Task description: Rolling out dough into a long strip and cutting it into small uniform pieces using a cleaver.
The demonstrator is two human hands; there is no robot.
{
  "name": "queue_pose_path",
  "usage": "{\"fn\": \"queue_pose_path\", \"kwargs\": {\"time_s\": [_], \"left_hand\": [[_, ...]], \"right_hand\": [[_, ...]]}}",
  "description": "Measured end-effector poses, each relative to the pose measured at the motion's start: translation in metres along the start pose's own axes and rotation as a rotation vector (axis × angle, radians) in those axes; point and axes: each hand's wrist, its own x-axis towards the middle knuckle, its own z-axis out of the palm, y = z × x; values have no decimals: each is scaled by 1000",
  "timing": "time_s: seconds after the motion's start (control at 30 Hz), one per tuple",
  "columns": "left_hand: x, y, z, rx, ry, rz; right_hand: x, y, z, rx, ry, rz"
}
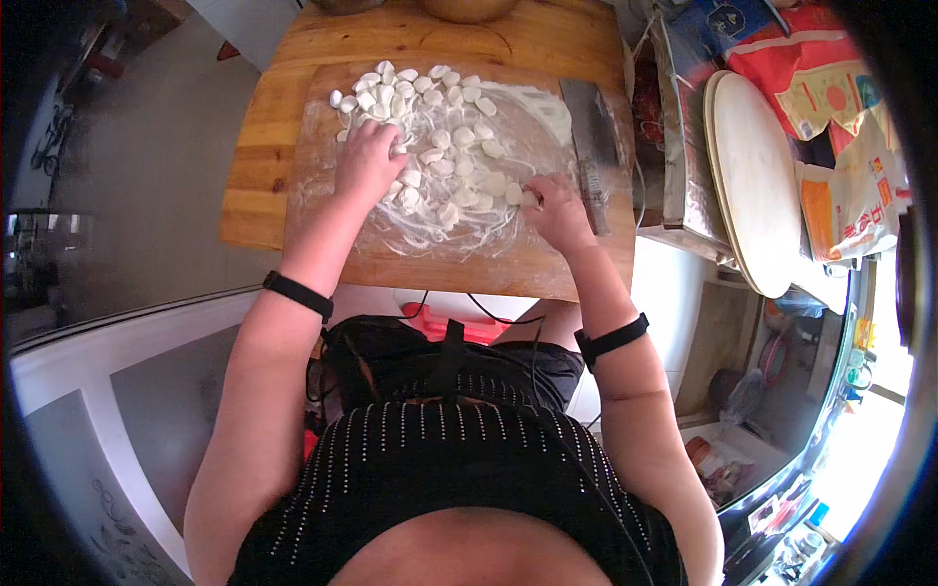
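My left hand [368, 157] is at the left of the floured wooden board [469, 267], thumb and fingers bent around a small white dough piece [398, 151]. Toward the board's right side, my right hand [557, 212] pinches another dough piece [530, 198] low over the surface. Small dough pieces [463, 136] lie scattered between the hands, some rounded and some flatter. Beyond my left hand, more of them form a loose cluster [385, 93]. Loose white flour [432, 238] streaks the board. My fingers partly hide both held pieces.
A dark cleaver [588, 124] lies along the board's right edge, its handle toward me. The board rests on a wooden table [267, 161] with bowls [469, 7] at its far edge. Right of it, round wooden boards [755, 183] lean near flour bags [850, 198].
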Motion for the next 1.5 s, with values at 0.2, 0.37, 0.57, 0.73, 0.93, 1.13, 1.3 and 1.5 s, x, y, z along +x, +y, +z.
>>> {"fn": "queue_pose_path", "kwargs": {"time_s": [0.2, 0.37, 0.57, 0.73, 0.93, 1.13, 1.3, 1.5], "left_hand": [[-51, 71, 1, 9, -148, 235], [-73, 72, 10, -56, -197, 272], [-93, 82, 10, -187, -166, 329], [-84, 62, -2, -174, 5, 180], [-76, 20, -9, 21, 86, 46], [-93, 33, -10, 7, 39, 117], [-96, 42, -8, -95, -7, 85], [-96, 47, -12, -15, 15, 168]], "right_hand": [[-5, 1, 0, -58, 11, 12], [-6, -7, 1, -171, 41, 11], [-2, -25, 8, -193, -40, 27], [16, -46, 12, -64, 90, -113], [48, -79, 48, -102, -56, -272], [26, -70, 36, -225, -117, -258], [40, -81, 33, -225, -59, -165], [68, -107, 53, -300, -90, -200]]}}
